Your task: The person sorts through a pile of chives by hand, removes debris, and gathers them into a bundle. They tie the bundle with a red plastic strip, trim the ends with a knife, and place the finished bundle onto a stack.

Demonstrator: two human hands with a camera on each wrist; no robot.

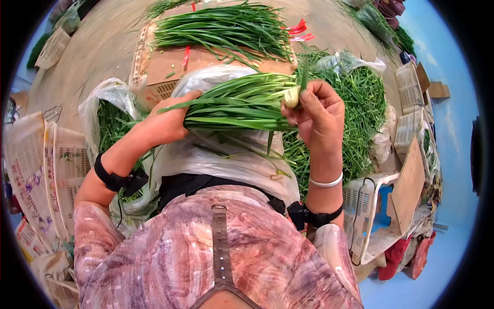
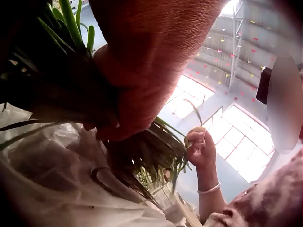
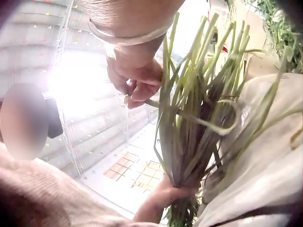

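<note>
My left hand (image 1: 167, 121) grips a thick bunch of garlic chives (image 1: 231, 105) over the lap, its leaves lying sideways with the pale stem ends to the right. At those ends my right hand (image 1: 320, 113) pinches a single chive leaf (image 1: 304, 72), which sticks up above the fingertips. A pale, folded piece (image 1: 292, 97) shows beside the thumb. In the right wrist view a loose strand (image 3: 208, 124) runs from the right fingers across the bunch. The left wrist view shows the left hand (image 2: 137, 94) from behind, its fingertips partly in shadow.
Clear plastic sheeting (image 1: 221, 159) covers the lap. Ahead, cut chives (image 1: 221, 31) lie on a cardboard-topped crate (image 1: 170, 67) with red ties (image 1: 298, 31). Loose greens (image 1: 345, 118) heap at right, and a bag of greens (image 1: 110, 121) stands at left. Plastic crates (image 1: 67, 165) flank both sides.
</note>
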